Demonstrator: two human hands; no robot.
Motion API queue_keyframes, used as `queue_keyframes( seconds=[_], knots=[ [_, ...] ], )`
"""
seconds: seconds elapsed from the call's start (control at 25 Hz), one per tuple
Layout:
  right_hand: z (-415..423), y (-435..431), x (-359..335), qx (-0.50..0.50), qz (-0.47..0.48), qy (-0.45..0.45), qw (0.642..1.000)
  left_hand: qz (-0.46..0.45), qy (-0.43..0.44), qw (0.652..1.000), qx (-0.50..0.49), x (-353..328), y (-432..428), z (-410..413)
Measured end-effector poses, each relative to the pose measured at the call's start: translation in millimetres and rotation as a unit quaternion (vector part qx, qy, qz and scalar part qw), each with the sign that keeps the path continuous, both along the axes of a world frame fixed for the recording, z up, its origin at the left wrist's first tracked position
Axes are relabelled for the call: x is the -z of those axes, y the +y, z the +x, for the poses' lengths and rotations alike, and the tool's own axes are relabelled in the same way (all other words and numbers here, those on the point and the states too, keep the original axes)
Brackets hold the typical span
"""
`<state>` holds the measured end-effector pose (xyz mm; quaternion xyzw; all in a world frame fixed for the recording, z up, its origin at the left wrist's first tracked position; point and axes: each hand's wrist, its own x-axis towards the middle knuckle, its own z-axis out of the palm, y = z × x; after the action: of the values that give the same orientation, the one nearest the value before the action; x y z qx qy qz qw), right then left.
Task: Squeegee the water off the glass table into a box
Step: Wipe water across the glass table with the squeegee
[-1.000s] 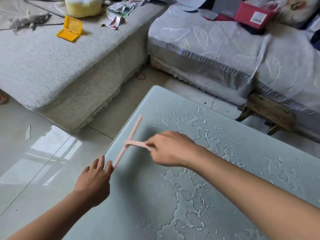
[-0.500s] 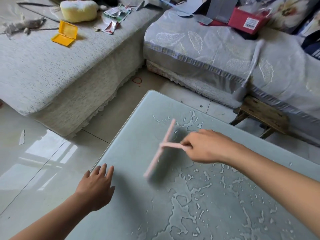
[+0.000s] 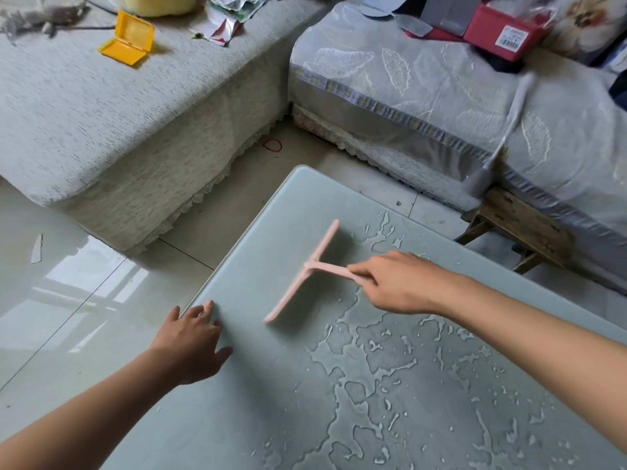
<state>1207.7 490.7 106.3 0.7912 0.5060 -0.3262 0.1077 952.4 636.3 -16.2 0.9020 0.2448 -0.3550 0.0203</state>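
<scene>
Glass table (image 3: 237, 418) pale grey-green, wet. Water (image 3: 342, 361) in blobs and thin trails on near and right part; left strip looks dry. Left hand (image 3: 191, 340) at left table edge, fingers straight and spread, holding nothing. Pink squeegee (image 3: 305, 276), T shape with long thin blade, over glass just left of water. Right hand (image 3: 397, 283) curled tight round its handle, arm reaching in from right. Farther back: wooden stool (image 3: 526, 225), sofa (image 3: 84, 113) with open yellow box (image 3: 127, 39) on top.

On the glass table (image 3: 237, 418) the squeegee (image 3: 298, 276) is left of the water (image 3: 342, 361); a sofa (image 3: 101, 113) lies behind-left, a wooden stool (image 3: 522, 222) behind-right.
</scene>
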Motion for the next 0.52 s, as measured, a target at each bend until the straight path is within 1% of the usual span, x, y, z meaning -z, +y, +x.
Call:
queue_keyframes(
  seconds=[0.08, 0.24, 0.32, 0.4, 0.52],
  knots=[
    [3, -4, -13, -0.003, -0.027, -0.021, 0.999, -0.010, 0.016, 1.000, 0.007, -2, 0, 2],
    [-4, 46, -13, -0.016, 0.045, -0.024, 0.999, -0.017, 0.030, 0.999, 0.001, -5, 1, 6],
    [-9, 74, -3, -0.010, 0.048, -0.018, 0.999, -0.020, 0.037, 0.999, 0.002, -6, 1, 8],
    [-6, 84, 9, 0.014, 0.033, 0.000, 0.999, -0.030, 0.040, 0.999, 0.006, -6, 3, 7],
    [3, 47, 20, 0.080, 0.036, 0.029, 0.996, -0.038, 0.030, 0.998, 0.035, -6, 13, 2]
  ],
)
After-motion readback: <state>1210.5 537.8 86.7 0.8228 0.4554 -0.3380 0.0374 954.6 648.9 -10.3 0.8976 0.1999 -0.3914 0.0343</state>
